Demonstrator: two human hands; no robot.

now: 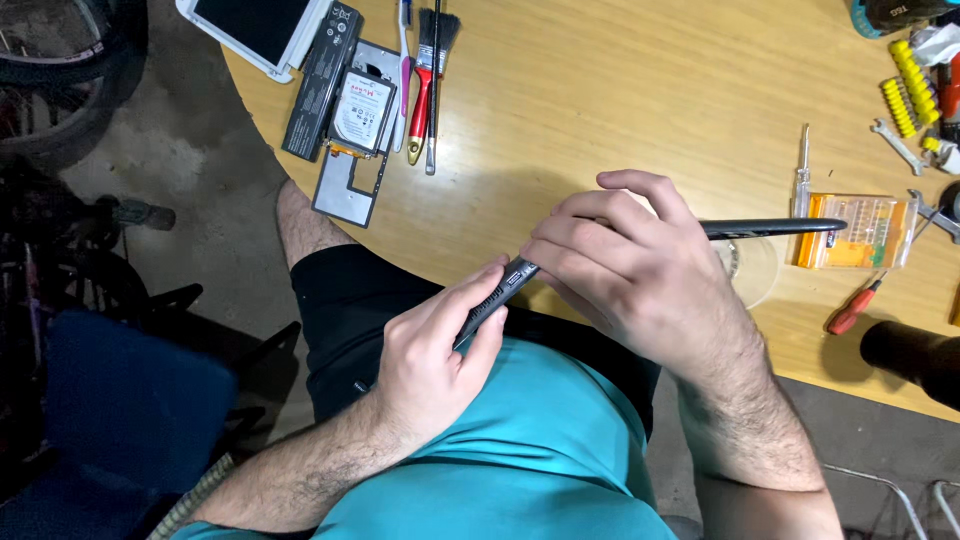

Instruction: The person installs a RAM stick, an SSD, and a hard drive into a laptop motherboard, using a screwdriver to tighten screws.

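I hold a thin black laptop [770, 228] on edge over the front rim of the wooden table [600, 90], its vented side facing up. My left hand [440, 355] grips its near corner above my lap. My right hand [625, 270] wraps over the upper edge near the middle, fingers curled down the far side. The far end of the laptop reaches toward an orange bit case [870, 235].
At the table's far left lie a hard drive [362, 110], a black battery pack [320, 80], a grey cover plate [345, 190], a red-handled brush [425, 85] and a white tablet [255, 30]. Screwdrivers [855, 308], yellow bits [905, 85] and a wrench [898, 145] sit right. A blue chair [120, 410] stands left.
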